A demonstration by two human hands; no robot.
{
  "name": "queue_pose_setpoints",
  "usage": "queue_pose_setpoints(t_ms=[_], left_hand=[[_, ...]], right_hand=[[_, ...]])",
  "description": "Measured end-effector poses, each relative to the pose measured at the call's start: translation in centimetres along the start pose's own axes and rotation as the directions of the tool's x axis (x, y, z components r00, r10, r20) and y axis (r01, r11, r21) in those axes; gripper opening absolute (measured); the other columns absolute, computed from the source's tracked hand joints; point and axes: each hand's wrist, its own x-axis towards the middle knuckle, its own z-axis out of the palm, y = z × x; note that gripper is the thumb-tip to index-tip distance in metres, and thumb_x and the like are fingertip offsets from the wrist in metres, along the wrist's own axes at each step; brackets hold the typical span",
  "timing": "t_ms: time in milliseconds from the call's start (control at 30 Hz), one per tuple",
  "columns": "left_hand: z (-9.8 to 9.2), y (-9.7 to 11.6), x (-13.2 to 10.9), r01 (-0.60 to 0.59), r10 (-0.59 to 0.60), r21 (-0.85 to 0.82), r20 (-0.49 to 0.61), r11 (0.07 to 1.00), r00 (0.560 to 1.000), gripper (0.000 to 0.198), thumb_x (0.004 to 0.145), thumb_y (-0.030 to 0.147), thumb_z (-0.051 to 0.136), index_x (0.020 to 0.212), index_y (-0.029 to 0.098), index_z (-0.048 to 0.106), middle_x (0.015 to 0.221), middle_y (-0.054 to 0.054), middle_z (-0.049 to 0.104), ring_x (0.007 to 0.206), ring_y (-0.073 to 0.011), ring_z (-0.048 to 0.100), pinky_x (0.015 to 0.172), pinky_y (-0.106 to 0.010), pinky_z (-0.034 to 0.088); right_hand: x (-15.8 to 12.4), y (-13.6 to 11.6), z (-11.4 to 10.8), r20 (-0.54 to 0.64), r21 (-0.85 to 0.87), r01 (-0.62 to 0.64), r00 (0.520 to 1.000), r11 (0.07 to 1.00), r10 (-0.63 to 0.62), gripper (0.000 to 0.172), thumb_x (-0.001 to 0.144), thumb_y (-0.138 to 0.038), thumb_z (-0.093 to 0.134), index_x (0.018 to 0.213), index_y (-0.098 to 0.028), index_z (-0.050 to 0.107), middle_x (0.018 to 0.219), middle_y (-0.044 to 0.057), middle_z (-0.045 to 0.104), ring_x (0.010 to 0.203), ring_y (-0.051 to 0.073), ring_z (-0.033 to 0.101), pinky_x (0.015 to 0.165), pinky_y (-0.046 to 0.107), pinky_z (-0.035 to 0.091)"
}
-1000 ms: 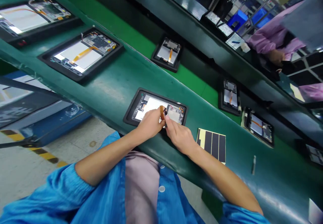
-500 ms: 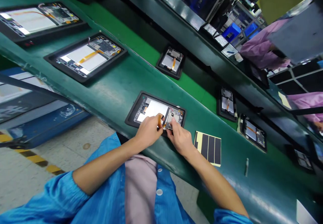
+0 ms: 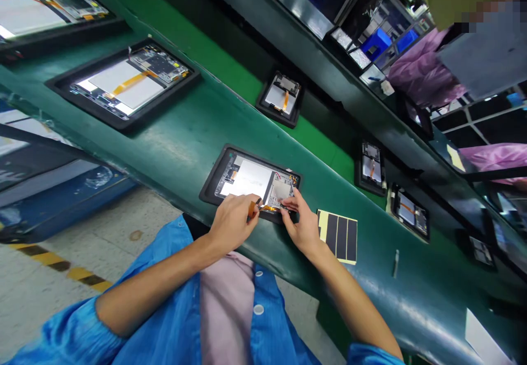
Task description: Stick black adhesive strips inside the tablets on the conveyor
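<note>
An opened tablet (image 3: 249, 175) lies in a black tray (image 3: 209, 188) on the green bench in front of me. Its white battery and the circuit board (image 3: 282, 191) are exposed. My left hand (image 3: 233, 222) is over the tablet's near edge, its fingers pinched on an orange flex cable (image 3: 251, 209) that rises from the board's lower side. My right hand (image 3: 303, 225) is at the board's right end, thumb and forefinger apart, fingertips at the near corner. Whether they touch a small part there is hard to make out.
A sheet of black adhesive strips (image 3: 340, 236) lies right of my right hand, with a thin pen-like tool (image 3: 396, 263) beyond. Another opened tablet (image 3: 127, 82) sits to the left. More tablets ride the bright green belt (image 3: 242, 82) behind. A co-worker in pink (image 3: 428, 68) sits opposite.
My right fingers have drawn back from the middle of the board to its right edge and spread. My left hand has shifted slightly left and down with the flex cable. The view has shifted a little.
</note>
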Motion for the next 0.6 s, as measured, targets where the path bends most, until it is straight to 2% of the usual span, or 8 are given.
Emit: queue_pose_setpoints(t_ms=[167, 233, 300, 400, 533, 600], left_hand=[[-0.4, -1.1, 0.6, -0.179, 0.179, -0.005, 0.02, 0.984, 0.984, 0.022, 0.095, 0.015, 0.046, 0.088, 0.022, 0.066, 0.082, -0.004, 0.072, 0.076, -0.0192, 0.064, 0.079, -0.035, 0.045], [-0.6, -1.5, 1.0, -0.2, 0.2, -0.011, 0.022, 0.98, 0.979, 0.024, 0.095, 0.014, 0.044, 0.088, 0.022, 0.065, 0.086, -0.004, 0.073, 0.078, -0.0187, 0.065, 0.08, -0.034, 0.046], [-0.9, -1.7, 1.2, -0.174, 0.174, -0.008, 0.012, 0.985, 0.985, 0.023, 0.095, 0.014, 0.042, 0.093, 0.022, 0.064, 0.089, -0.005, 0.074, 0.079, -0.0185, 0.067, 0.077, -0.032, 0.047], [-1.5, -1.6, 1.2, -0.084, 0.084, 0.0, 0.017, 0.996, 0.996, 0.017, 0.096, 0.017, 0.044, 0.098, 0.022, 0.06, 0.085, -0.002, 0.072, 0.071, -0.0175, 0.067, 0.064, -0.028, 0.044], [-2.4, -0.6, 1.0, 0.1, -0.108, 0.057, 0.163, 0.993, 0.981, 0.008, 0.096, 0.027, 0.053, 0.103, 0.024, 0.057, 0.087, 0.0, 0.074, 0.077, -0.0202, 0.071, 0.061, -0.028, 0.041], [-2.6, 0.2, 1.1, 0.115, -0.144, 0.129, 0.244, 0.985, 0.959, 0.01, 0.097, 0.03, 0.055, 0.105, 0.025, 0.058, 0.094, -0.002, 0.074, 0.082, -0.0221, 0.072, 0.062, -0.029, 0.041]], right_hand=[[0.0, 0.3, 0.2, 0.007, 0.015, -0.01, 1.0, 1.0, 0.01, 0.06, 0.102, -0.025, 0.055, 0.158, -0.02, 0.036, 0.106, 0.009, 0.075, 0.095, 0.019, 0.076, 0.086, 0.034, 0.065], [0.0, 0.3, 0.2, 0.007, 0.0, -0.008, 1.0, 1.0, 0.008, 0.06, 0.102, -0.025, 0.055, 0.159, -0.02, 0.036, 0.106, 0.009, 0.075, 0.095, 0.02, 0.076, 0.087, 0.034, 0.065], [0.1, 0.3, 0.2, 0.014, -0.012, -0.012, 1.0, 1.0, 0.012, 0.059, 0.102, -0.026, 0.055, 0.158, -0.02, 0.037, 0.107, 0.009, 0.075, 0.097, 0.02, 0.075, 0.09, 0.036, 0.064], [0.0, 0.2, 0.2, 0.021, -0.008, -0.004, 1.0, 1.0, 0.004, 0.057, 0.102, -0.025, 0.055, 0.157, -0.02, 0.04, 0.108, 0.01, 0.075, 0.098, 0.021, 0.075, 0.091, 0.036, 0.064], [-0.2, 0.1, 0.2, 0.009, -0.007, 0.026, 1.0, 1.0, -0.026, 0.056, 0.102, -0.024, 0.056, 0.156, -0.021, 0.04, 0.108, 0.009, 0.075, 0.099, 0.021, 0.074, 0.091, 0.037, 0.063], [-0.4, 0.0, 0.2, 0.008, -0.013, 0.041, 0.999, 0.999, -0.041, 0.057, 0.102, -0.023, 0.057, 0.156, -0.021, 0.04, 0.108, 0.009, 0.075, 0.1, 0.021, 0.074, 0.091, 0.038, 0.063]])
